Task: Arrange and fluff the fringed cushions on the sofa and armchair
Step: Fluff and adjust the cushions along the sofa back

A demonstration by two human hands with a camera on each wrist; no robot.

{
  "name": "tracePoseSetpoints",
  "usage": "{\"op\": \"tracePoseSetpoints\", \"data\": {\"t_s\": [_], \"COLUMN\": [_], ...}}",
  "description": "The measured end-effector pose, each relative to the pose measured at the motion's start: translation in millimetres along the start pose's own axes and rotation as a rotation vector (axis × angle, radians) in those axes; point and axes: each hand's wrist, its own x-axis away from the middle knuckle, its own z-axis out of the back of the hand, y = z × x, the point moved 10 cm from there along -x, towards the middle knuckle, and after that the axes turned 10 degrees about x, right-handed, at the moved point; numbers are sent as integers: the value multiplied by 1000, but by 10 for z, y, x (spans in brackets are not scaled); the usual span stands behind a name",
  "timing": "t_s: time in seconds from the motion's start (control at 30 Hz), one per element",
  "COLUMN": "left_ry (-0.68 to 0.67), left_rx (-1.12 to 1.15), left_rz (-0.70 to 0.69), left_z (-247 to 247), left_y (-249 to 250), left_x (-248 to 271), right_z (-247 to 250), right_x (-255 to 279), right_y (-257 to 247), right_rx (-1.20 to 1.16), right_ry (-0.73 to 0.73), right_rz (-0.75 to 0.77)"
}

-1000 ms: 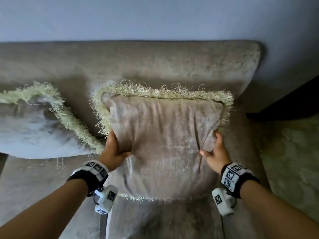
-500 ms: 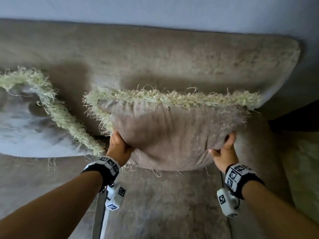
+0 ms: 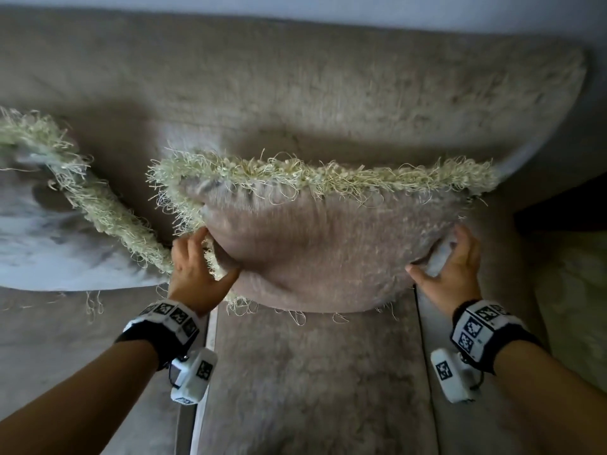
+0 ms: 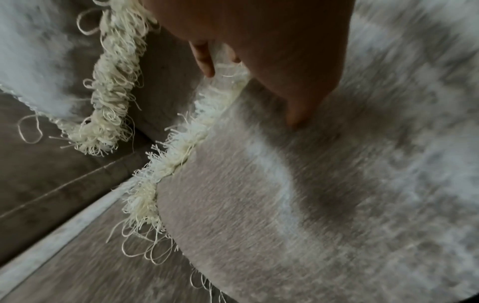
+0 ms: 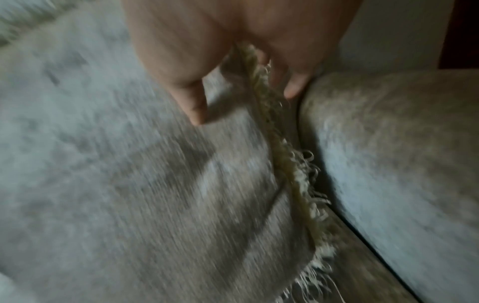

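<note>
A person is leaning over a beige sofa [image 3: 295, 93] and gripping a fringed cushion [image 3: 322, 251] by its 2 side edges. The cushion is standing against the sofa's backrest at the right end of the seat, its lower edge sitting on the seat cushion [image 3: 312, 382] and its cream fringe [image 3: 328, 175] running along the top edge and down the left side.

The left hand [image 3: 193, 274] is holding the cushion's left edge, with the thumb pressing into the front fabric and the fingers [image 3: 190, 238] curling round the fringed seam toward the back. In the left wrist view the thumb is digging into the pile of the cushion [image 4: 285, 205], while 1 fingertip is showing on the far side of the fringe [image 4: 176, 151].

The right hand [image 3: 450, 270] is gripping the right edge in the same way, thumb lying across the front and fingers wrapped behind a pinched fold of fabric. The right wrist view, blurred, is showing the thumb on the cushion's face [image 5: 129, 184] and a finger on the other side of the fringe [image 5: 293, 164], so the seam is caught between them. The sofa's armrest [image 5: 388, 153] is lying just beside that edge.

A second fringed cushion [image 3: 42, 231] is lying at the left, near the first; its fringed corner is ending just beside the left hand. Both wrists are wearing bands with black-and-white markers.
</note>
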Motion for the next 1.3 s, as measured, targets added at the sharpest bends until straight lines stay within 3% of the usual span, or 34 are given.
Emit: {"op": "tracePoseSetpoints", "data": {"t_s": [0.13,0.23,0.37,0.53,0.7,0.8,0.87,0.97,1.17,1.3], "left_ry": [42,21,5,16,70,102,22,-117,201,172], "left_rx": [-2,-39,-30,-150,-6,78,38,-3,92,141], "left_rz": [-149,-170,-67,-25,-80,21,88,90,-46,51], "left_z": [191,129,16,-26,-3,-24,-175,-452,-296,-444], "left_y": [295,535,578,593,365,-20,-268,-391,-308,-508], "left_x": [24,-25,-167,-284,-68,120,251,383,442,682], "right_z": [498,404,164,24,56,212,227,88,-326,-342], "right_x": [54,9,-195,-415,-386,-242,-132,-14,62,141], "right_y": [-705,-1195,-1321,-1235,-1225,-1353,-1540,-1804,-2279,-2415], "right_rx": [-1,200,510,600,624,612,637,678,695,500], "right_ry": [142,47,-6,-10,-10,101,138,66,0,155], "right_rz": [291,448,427,380,390,497,625,775,839,867]}}
